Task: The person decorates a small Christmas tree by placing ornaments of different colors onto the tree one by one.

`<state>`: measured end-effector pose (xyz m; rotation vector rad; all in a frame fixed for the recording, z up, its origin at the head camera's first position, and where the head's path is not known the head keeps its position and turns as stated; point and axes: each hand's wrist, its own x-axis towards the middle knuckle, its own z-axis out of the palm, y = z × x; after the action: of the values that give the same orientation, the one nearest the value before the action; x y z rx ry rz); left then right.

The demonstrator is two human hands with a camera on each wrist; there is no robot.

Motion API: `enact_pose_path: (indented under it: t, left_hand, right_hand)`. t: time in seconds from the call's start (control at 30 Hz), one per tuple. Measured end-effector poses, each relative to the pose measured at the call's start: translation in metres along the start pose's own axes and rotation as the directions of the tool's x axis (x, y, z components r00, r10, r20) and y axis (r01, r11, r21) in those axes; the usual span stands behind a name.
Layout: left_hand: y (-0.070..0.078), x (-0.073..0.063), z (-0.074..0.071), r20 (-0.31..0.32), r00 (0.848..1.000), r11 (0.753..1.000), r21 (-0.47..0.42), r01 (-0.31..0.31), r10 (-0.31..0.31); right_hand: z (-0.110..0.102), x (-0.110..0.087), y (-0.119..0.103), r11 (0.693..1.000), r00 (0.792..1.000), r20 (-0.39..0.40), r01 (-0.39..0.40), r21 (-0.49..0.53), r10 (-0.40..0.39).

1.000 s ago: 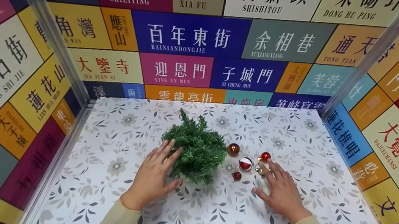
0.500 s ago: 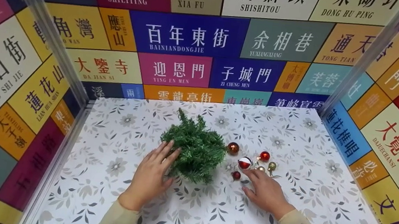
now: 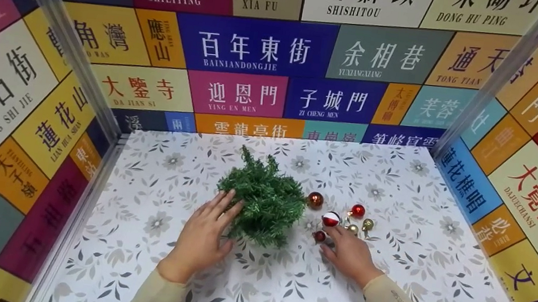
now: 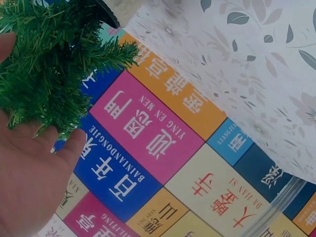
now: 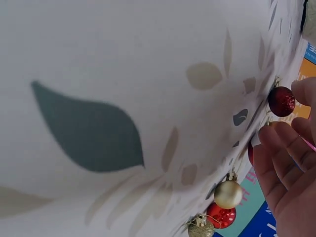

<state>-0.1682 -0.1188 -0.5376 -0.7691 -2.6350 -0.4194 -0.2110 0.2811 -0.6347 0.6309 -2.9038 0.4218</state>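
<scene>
Pinching dark red bauble (image 5: 282, 102), right of tree (image 3: 267, 202), likely wants light grip; right hand (image 3: 348, 255) beside bauble, fingers parted, gripping nothing; left hand (image 3: 203, 235), fingers extended, at tree's left, best steadying it.

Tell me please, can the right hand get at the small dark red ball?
Probably yes: the right hand is close beside the small dark red ball, and no other thing shows between them.

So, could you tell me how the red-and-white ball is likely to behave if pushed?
Being round, the red-and-white ball would probably roll. Its shiny surface could make it slippery. The dark red ball sits close by and might get bumped.
</scene>
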Motion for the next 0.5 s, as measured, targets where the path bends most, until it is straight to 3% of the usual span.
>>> enact_pose_path:
  t: [0.5]
  left_hand:
    - [-0.003, 0.0, 0.001, -0.006, 1.0, 1.0, 0.013, -0.006, 0.006]
  right_hand:
    - [0.013, 0.013, 0.0, 0.999, 0.998, -0.051, 0.043, 0.007, -0.042]
